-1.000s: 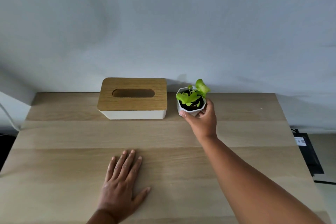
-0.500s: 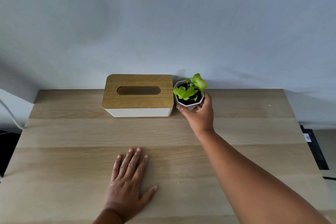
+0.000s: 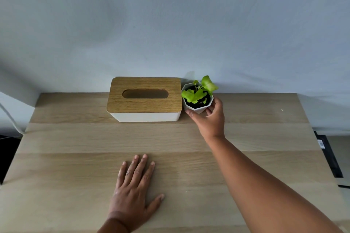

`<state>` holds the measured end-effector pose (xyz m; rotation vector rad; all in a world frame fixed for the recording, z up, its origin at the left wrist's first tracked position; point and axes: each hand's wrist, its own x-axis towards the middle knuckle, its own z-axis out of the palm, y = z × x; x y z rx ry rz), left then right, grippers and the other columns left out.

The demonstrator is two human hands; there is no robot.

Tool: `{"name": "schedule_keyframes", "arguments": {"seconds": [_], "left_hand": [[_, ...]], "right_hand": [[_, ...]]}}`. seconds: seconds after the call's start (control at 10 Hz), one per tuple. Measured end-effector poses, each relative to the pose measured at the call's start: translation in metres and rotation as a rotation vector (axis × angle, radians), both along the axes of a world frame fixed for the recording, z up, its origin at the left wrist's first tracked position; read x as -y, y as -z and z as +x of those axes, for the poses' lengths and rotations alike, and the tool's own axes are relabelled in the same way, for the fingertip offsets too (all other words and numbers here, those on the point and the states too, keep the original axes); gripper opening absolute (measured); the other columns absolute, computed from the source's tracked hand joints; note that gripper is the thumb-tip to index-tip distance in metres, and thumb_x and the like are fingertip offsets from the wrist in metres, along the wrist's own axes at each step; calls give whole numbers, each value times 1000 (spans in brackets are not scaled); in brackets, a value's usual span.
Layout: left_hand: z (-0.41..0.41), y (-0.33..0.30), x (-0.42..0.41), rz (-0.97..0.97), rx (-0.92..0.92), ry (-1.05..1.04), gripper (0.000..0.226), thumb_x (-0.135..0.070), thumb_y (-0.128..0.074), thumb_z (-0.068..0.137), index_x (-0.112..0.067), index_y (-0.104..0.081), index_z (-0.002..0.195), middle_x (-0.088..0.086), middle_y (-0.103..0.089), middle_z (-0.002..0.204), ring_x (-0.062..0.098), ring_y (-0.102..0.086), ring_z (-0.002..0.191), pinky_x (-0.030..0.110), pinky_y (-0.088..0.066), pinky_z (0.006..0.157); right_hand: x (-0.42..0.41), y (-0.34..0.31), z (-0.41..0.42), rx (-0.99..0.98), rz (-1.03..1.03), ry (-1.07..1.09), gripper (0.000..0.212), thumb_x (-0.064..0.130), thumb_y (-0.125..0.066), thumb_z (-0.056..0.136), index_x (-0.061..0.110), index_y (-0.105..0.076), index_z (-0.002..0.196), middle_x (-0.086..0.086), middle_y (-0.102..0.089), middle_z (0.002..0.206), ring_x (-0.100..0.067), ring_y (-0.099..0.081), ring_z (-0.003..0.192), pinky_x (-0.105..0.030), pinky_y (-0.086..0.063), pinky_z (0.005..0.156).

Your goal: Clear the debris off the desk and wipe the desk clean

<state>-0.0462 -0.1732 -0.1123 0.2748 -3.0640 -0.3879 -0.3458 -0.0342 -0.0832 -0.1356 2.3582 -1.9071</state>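
A light wooden desk point(image 3: 75, 138) fills the lower view. At its back stands a white tissue box point(image 3: 147, 116) with a wooden lid and an oval slot. Right beside it is a small white faceted pot point(image 3: 197, 108) with a green plant. My right hand point(image 3: 210, 121) reaches across and grips the pot's near side, thumb on the left, fingers on the right. My left hand point(image 3: 134, 185) rests flat on the desk near the front, fingers spread, holding nothing. A tiny pale speck point(image 3: 282, 110) lies at the desk's back right.
A pale blue-grey wall rises directly behind the desk. A white cable point(image 3: 9, 117) runs down at the left edge. A dark flat device with a label point(image 3: 327, 155) lies on the floor past the desk's right edge.
My right hand has carried the pot back and left until it stands close against the tissue box by the wall. My left hand has stayed flat on the desk.
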Motion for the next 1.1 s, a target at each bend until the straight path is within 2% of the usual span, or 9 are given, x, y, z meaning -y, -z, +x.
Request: {"name": "schedule_keyframes", "arguments": {"seconds": [0.2,0.4,0.5,0.6,0.7,0.8,0.9,1.0,1.1], "left_hand": [[0,0,0,-5,-4,-1,95,-77,-54,84,-18,-39,156,6,-22,169,30,-21,156,63,-28,117],[0,2,0,-1,3,3,95,-77,-54,84,-18,-38,157,6,-21,169,30,-20,156,64,-27,118],[1,2,0,0,4,2,95,-77,-54,83,-18,-38,157,5,-21,169,30,-20,156,63,-27,118],[0,1,1,12,14,0,95,-77,-54,83,-18,-39,156,5,-21,169,30,-20,156,63,-27,118],[0,0,-1,4,10,-5,95,-77,-55,83,-18,-40,156,5,-22,169,29,-19,156,62,-26,120],[0,0,-1,13,3,-1,94,-76,-56,83,-18,-40,156,5,-23,169,29,-20,156,62,-25,120],[-1,0,0,16,0,-2,94,-76,-54,83,-18,-40,156,5,-23,169,29,-19,156,62,-25,120],[0,1,2,27,-22,4,92,-76,-52,85,-18,-41,156,5,-24,168,29,-19,156,61,-25,120],[-1,-3,2,34,8,16,90,-75,-50,86,-18,-43,155,6,-26,168,28,-19,157,60,-25,120]], "right_hand": [[-2,2,-3,13,-2,-40,86,29,-100,60,25,-54,133,11,-65,132,-1,-64,119,-22,-53,100],[-1,-1,-1,6,9,-26,81,30,-99,59,40,-54,126,16,-64,130,2,-64,117,-17,-54,94],[-2,-3,1,-6,18,-37,79,30,-99,60,52,-52,120,17,-65,129,1,-64,118,-21,-54,98],[-5,-3,1,-2,31,-59,80,31,-98,59,56,-52,120,20,-65,128,2,-63,118,-19,-52,99],[-9,-7,5,1,46,-77,86,26,-98,60,50,-51,127,25,-63,128,7,-61,119,-9,-47,96],[-16,-11,15,-8,104,-94,92,25,-98,62,50,-46,134,35,-57,129,10,-56,121,-7,-41,100],[-26,-15,29,11,242,-109,106,35,-97,64,37,-37,150,28,-47,141,4,-47,131,-23,-39,110],[-40,-20,47,31,375,-139,111,49,-93,65,33,-30,155,13,-41,156,-6,-41,142,-30,-37,115],[-56,-23,68,20,547,-230,110,72,-77,68,32,-28,157,7,-35,162,-11,-35,147,-33,-36,117]]}}
